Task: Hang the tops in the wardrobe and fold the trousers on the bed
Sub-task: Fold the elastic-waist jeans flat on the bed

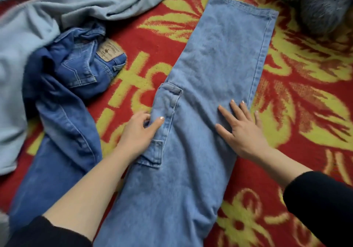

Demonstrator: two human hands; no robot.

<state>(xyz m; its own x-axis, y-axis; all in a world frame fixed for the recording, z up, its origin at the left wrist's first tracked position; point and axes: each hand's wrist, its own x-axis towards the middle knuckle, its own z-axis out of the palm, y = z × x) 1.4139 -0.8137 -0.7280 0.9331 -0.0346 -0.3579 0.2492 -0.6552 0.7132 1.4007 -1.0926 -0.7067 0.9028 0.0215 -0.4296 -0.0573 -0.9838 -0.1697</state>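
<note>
Nearest to me, I am seeing two black sleeves [321,204] pushed up the forearms, both arms reaching out over the bed. The left hand [138,132] is grasping the light blue trousers [219,65], pinching a fold of denim at their left edge, just beside a side pocket, with the thumb lying on top of the cloth. The right hand [242,130] is released and lying flat on the same trousers near their right seam, fingers straight and spread, pressing the fabric down. The light blue trousers are stretching away from me along the red and yellow bed cover [152,42], legs laid one over the other, the hem at the far end.

To the left, a darker blue pair of trousers [63,97] is lying crumpled on the cover, close to the light pair without clearly touching it, its leather waistband patch [109,50] facing up. Beyond and partly over it, a pale blue top [28,27] is sprawling in loose folds. At the far right corner, a dark grey fuzzy item [315,4] is resting on the cover; I cannot tell what it is.
</note>
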